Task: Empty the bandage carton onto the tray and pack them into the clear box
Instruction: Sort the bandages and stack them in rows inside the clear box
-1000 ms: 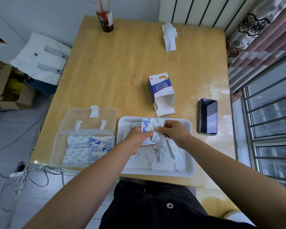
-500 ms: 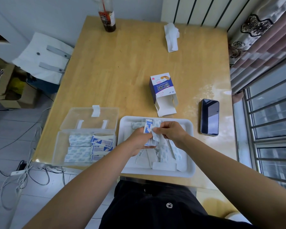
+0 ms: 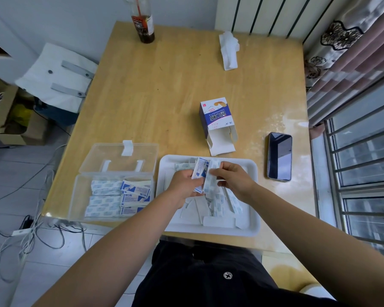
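Packing is judged to be partly done. A small sheaf of bandages (image 3: 200, 172) is gripped upright in the left hand (image 3: 183, 183) above the far half of the tray (image 3: 211, 232), while one pale strip (image 3: 211, 181) is pinched between thumb and fingers of the right hand (image 3: 234, 180), touching the sheaf. More loose strips (image 3: 218, 202) and bits of white card (image 3: 193, 209) are seen lying in the tray beneath, so gathering is left to do. The carton (image 3: 216, 117) is lying on its side just beyond the tray's far edge, flaps open toward it and apparently emptied; that step is taken as finished. The clear box (image 3: 74, 196) sits just beside the tray's left edge, at the near-left corner of the table (image 3: 164, 85), lid thrown back, with rows of bandages already stacked inside.

A phone (image 3: 279, 156) is laid near the table's right edge, and a crumpled tissue (image 3: 228, 49) and a bottle (image 3: 143, 25) near its far edge. Beyond the left edge a white bag (image 3: 58, 74), a cardboard box (image 3: 7, 129) and cables (image 3: 31, 235) on a tiled floor are seen; a curtain (image 3: 341, 52) and a barred window (image 3: 368, 173) are at the right.
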A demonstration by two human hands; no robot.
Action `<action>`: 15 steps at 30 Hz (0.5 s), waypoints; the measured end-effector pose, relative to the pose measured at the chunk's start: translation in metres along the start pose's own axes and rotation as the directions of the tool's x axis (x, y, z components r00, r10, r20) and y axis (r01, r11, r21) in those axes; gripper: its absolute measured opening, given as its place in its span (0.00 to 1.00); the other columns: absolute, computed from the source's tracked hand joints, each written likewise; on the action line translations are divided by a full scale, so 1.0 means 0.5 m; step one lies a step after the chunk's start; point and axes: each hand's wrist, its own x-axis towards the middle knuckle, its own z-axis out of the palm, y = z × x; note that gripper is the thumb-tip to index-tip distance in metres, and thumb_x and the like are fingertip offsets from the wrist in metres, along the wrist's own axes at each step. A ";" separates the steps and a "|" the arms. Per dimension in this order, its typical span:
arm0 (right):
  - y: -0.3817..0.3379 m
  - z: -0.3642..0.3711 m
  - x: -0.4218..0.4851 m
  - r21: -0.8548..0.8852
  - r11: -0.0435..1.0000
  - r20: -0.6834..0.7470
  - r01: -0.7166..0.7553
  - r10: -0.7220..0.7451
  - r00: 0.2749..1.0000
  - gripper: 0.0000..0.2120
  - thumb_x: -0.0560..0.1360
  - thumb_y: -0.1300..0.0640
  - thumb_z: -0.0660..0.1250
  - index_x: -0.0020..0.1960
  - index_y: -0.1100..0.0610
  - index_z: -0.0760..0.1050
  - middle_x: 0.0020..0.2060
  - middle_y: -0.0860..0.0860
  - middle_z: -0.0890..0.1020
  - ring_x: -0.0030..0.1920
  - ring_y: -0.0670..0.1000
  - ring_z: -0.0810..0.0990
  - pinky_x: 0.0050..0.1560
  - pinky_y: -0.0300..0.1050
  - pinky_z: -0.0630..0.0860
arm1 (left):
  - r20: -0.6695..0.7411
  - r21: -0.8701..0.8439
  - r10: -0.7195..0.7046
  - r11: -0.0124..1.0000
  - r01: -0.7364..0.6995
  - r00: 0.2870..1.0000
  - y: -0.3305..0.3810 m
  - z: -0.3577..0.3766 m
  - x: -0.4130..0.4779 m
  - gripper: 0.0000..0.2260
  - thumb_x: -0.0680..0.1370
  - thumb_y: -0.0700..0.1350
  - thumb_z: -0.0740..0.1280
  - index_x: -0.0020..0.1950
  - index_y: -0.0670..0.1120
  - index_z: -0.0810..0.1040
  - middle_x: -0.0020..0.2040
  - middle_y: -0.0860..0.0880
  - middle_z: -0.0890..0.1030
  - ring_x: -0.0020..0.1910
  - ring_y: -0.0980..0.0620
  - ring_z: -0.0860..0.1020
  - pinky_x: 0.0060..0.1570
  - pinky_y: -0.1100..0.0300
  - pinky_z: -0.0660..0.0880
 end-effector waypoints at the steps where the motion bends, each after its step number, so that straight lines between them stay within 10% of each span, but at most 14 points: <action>1: 0.002 0.001 0.003 -0.020 1.000 -0.023 0.015 -0.015 1.000 0.12 0.75 0.64 0.68 0.35 0.56 0.71 0.44 0.57 0.82 0.39 0.52 0.76 0.38 0.40 0.71 | 0.002 0.009 -0.001 1.000 0.001 1.000 0.001 0.001 0.000 0.14 0.77 0.37 0.68 0.62 0.40 0.77 0.50 0.43 0.81 0.43 0.48 0.81 0.39 0.58 0.82; 15: 0.005 -0.003 0.006 -0.110 0.992 -0.086 0.057 -0.067 0.994 0.17 0.74 0.66 0.68 0.33 0.55 0.64 0.41 0.58 0.82 0.39 0.52 0.77 0.35 0.40 0.69 | -0.027 0.008 0.044 0.999 -0.044 0.999 0.003 0.000 -0.007 0.12 0.81 0.38 0.61 0.63 0.40 0.76 0.52 0.41 0.81 0.47 0.46 0.81 0.40 0.58 0.81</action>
